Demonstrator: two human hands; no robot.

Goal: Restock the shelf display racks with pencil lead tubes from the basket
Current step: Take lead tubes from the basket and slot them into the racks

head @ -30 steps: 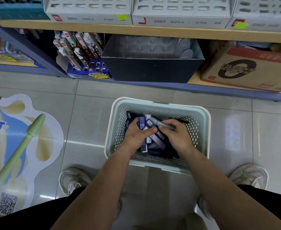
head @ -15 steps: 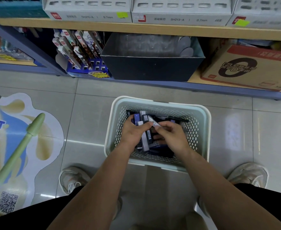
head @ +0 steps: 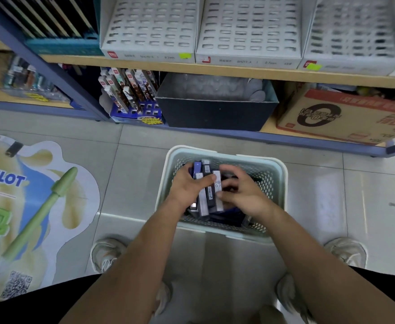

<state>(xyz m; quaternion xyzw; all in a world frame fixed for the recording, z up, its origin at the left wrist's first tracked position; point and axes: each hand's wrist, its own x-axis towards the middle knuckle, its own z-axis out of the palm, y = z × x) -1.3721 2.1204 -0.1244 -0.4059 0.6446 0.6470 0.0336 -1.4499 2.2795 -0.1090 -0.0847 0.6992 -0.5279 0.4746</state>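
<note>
A pale green perforated basket (head: 278,174) stands on the floor between my feet, with dark pencil lead tubes loose in its bottom. My left hand (head: 187,183) grips a bunch of several lead tubes (head: 207,195) held side by side, blue, grey and white. My right hand (head: 243,192) presses against the right side of that bunch, fingers curled on the white tube marked HB 0.7. Three white slotted display racks (head: 247,26) sit on the shelf above, their slots looking empty.
On the bottom shelf stand a blue pen display (head: 133,99), a dark open box (head: 215,108) and a cardboard carton (head: 341,118). A Pilot pen floor sticker (head: 28,206) covers the tiles at left. My shoes (head: 107,253) flank the basket.
Both hands have gathered more tubes into an aligned bunch and lifted it slightly. My view has tilted up, so the racks now show.
</note>
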